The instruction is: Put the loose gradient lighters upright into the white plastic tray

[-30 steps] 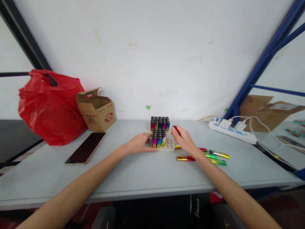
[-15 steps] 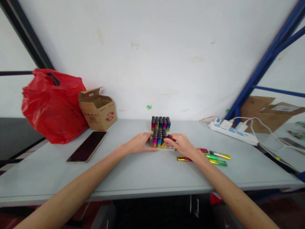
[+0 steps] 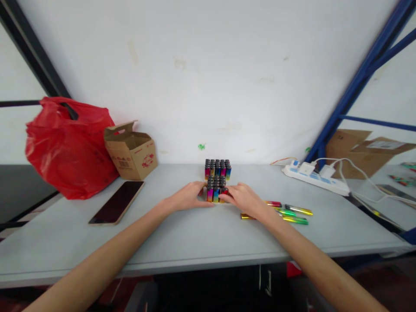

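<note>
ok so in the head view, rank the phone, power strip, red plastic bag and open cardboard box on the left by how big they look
1. Red plastic bag
2. Cardboard box
3. Phone and power strip: too close to rank

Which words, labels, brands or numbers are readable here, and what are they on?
None reads reliably.
Small open carton: red and dark print with a barcode, too blurred.
White label on the right-hand cardboard: too blurred.
Green wall mark: unclear whether it is writing.
White script below the table: illegible.
Lighters: no readable text.
</note>
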Available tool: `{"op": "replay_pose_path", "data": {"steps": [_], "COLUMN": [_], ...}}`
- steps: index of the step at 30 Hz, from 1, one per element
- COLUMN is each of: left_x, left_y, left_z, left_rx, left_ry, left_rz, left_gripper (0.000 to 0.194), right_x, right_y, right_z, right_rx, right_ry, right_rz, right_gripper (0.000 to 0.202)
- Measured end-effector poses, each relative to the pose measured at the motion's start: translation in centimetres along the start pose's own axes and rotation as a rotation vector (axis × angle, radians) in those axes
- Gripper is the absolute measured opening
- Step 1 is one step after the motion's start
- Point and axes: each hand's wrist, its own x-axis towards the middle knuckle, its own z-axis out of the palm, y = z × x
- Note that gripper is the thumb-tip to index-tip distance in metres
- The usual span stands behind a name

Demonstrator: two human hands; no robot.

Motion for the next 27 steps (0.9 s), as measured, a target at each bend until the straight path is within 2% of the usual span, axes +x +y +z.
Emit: {"op": "replay_pose_path", "data": {"steps": [2,4,7,9,10,12,14,16,20,24,27], "left_x": [0.0,0.0,0.1,0.1,0.2,0.2,0.2,0.2,0.0,-0.2,-0.2], "left_y": [-0.1,-0.1,0.0,0.0,0.0,0.1,0.2,0.2,0.0,-0.3,-0.3], "left_z": [0.0,0.1,0.0,-0.1,-0.2,-0.3,-0.6,-0.9,-1.5,-1.7,-1.8], "left_rx": [-0.010,-0.024,-0.039,-0.044,-0.042,-0.031,-0.022,-0.022,-0.007,-0.014,-0.042], "left_ry": [0.004,0.004,-0.005,-0.017,-0.023,-0.039,-0.051,-0.063,-0.087,-0.107,-0.121], "left_rz": [-0.002,-0.005,-0.012,-0.013,-0.015,-0.023,-0.030,-0.032,-0.046,-0.044,-0.028], "left_gripper": [0.062,0.062,0.061,0.062,0.062,0.063,0.063,0.061,0.061,0.061,0.059], "right_x": [0.0,-0.2,-1.2,-2.0,-2.5,-3.2,-3.6,-3.8,-3.9,-4.0,-3.7], "right_y": [-0.2,0.1,1.9,3.7,4.5,6.1,7.1,7.6,7.7,7.2,6.7], "right_z": [-0.2,-0.9,-2.8,-4.0,-4.4,-4.8,-4.6,-4.1,-3.2,-3.2,-3.3], "right_rx": [-0.029,0.066,0.271,0.338,0.359,0.422,0.486,0.493,0.434,0.441,0.436], "right_ry": [0.000,-0.017,0.044,0.092,0.066,-0.079,-0.238,-0.306,-0.241,-0.148,0.000], "right_rz": [0.042,0.070,0.124,0.173,0.184,0.187,0.176,0.164,0.180,0.253,0.276], "right_gripper": [0.049,0.053,0.061,0.058,0.052,0.044,0.046,0.045,0.038,0.036,0.036]}}
